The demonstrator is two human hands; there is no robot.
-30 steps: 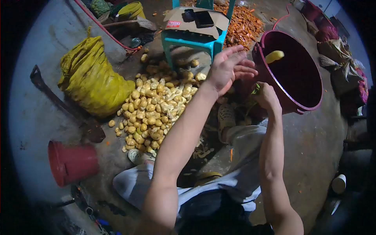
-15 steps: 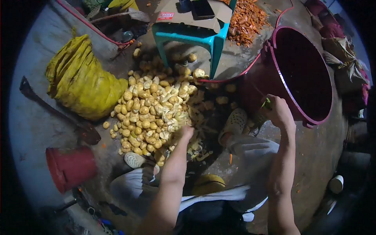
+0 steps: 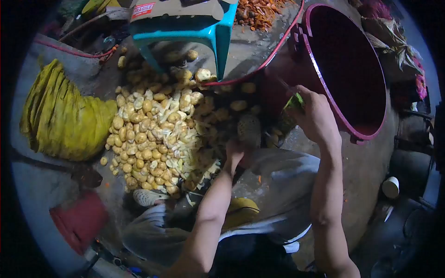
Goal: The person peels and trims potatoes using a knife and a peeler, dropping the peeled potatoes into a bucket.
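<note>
My right hand (image 3: 317,113) is closed around a small green thing (image 3: 295,103), in front of the big maroon tub. A thin, dark, blade-like sliver shows beyond my fingers, too blurred to identify. Low at the right edge of the heap, beside my shoe (image 3: 249,131), is my left hand (image 3: 235,150). Its fingers are in shadow, so their grip is unclear. The heap of potatoes (image 3: 146,153), brownish-yellow and mixed with pale peeled pieces and peelings (image 3: 181,134), spreads over the floor between my feet and the stool.
A maroon tub (image 3: 311,65) leans at the right. Ahead stands a teal stool (image 3: 218,44) with a cardboard box (image 3: 171,10) on it; orange peelings (image 3: 259,16) lie behind. A yellow sack (image 3: 69,116) and a red bucket (image 3: 81,220) are at the left. A hose (image 3: 273,53) crosses the floor.
My left hand has shifted from the heap's middle right toward my shoe. My right hand still grips the green thing, now turned more into sight. The whole view has swung to the right.
</note>
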